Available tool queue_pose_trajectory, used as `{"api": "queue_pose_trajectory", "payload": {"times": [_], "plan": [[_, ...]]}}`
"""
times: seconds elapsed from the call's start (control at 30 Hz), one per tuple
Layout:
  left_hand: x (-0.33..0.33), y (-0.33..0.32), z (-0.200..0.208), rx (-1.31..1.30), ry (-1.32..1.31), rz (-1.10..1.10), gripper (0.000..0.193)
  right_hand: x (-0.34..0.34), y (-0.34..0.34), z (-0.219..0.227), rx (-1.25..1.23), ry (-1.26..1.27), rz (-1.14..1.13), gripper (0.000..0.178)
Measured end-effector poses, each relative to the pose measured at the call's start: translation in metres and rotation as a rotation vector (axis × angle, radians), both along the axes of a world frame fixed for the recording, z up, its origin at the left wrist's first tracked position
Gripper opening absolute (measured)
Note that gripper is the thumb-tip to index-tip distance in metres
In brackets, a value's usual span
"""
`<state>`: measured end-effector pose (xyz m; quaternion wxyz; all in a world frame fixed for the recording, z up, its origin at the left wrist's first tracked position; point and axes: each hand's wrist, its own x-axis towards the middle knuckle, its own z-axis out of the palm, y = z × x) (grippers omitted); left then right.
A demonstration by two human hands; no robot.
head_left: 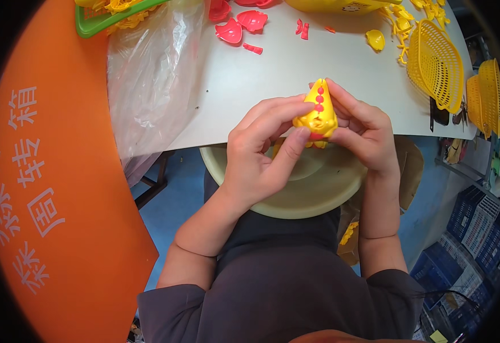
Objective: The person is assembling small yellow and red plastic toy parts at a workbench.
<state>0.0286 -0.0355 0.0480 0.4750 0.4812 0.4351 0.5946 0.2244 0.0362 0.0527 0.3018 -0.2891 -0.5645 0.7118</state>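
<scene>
Between both hands is a small yellow plastic toy piece, pointed at the top, with a row of red round dots down its middle and some red at its lower end. My left hand pinches its left side with thumb and fingers. On the other side, my right hand grips it, index finger near the tip and thumb low down. The fingers hide parts of its sides and underside. Below the hands, a cream-coloured basin rests at my lap, with some yellow showing at its far edge behind the hands.
Red plastic shell pieces lie on the white table, beside a clear plastic bag. Yellow baskets and yellow parts are at the right. An orange box panel fills the left; blue crates stand lower right.
</scene>
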Motion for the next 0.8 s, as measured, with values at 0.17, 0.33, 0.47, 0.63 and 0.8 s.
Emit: {"api": "queue_pose_trajectory", "payload": {"times": [0.17, 0.33, 0.47, 0.63, 0.8], "plan": [[0.009, 0.01, -0.005, 0.0, 0.201, 0.11, 0.042, -0.022, -0.01, -0.023, 0.699, -0.141, -0.329, 0.055], [0.001, 0.023, -0.012, 0.2, 0.593, 0.183, 0.034, -0.005, 0.006, -0.015, 0.584, -0.354, -0.092, 0.049], [0.0, 0.027, -0.014, 0.287, 0.643, 0.131, 0.026, -0.004, 0.013, -0.013, 0.678, -0.336, -0.105, 0.038], [0.0, 0.03, -0.022, 0.341, 0.648, 0.134, 0.026, -0.008, 0.011, -0.02, 0.876, -0.298, -0.212, 0.026], [-0.009, 0.035, -0.018, 0.315, 0.614, 0.059, 0.03, -0.015, 0.008, -0.026, 0.857, -0.285, -0.293, 0.024]]}}
